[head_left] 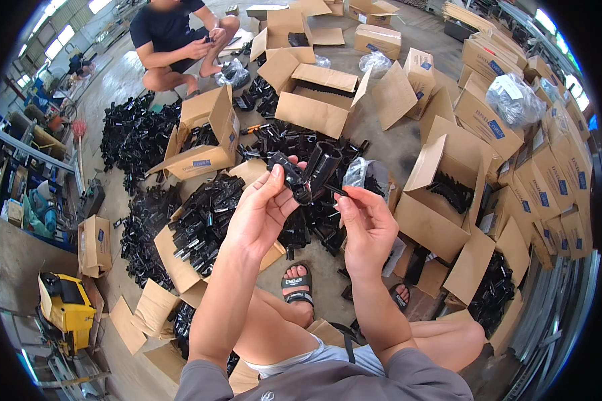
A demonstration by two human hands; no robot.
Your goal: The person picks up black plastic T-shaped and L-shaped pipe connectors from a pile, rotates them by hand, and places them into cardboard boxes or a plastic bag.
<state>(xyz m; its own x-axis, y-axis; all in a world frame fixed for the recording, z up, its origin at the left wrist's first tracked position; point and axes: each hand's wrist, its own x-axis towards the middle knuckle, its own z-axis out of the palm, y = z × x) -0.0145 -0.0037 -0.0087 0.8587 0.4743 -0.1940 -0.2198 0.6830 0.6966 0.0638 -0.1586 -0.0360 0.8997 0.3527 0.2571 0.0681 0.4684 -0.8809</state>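
My left hand [264,207] is wrapped round a glossy black bracket-like part [320,167] with a wide, trough-shaped end, held up in front of me. Between the thumb and fingertips of my right hand [368,220] is a thin black pin-like piece [338,191], its tip close to the right side of the bracket part. I cannot tell whether the two touch. Beneath both hands lies a heap of similar black parts [284,140] on the floor. A clear plastic bag [360,174] sits just beyond my right hand.
Open cardboard boxes surround me, one holding black parts [207,214] at left, another box [441,187] at right. Closed cartons [548,180] are stacked far right. A yellow machine [67,307] stands at left. Across the heap squats another person [170,40], hands together on a small dark thing.
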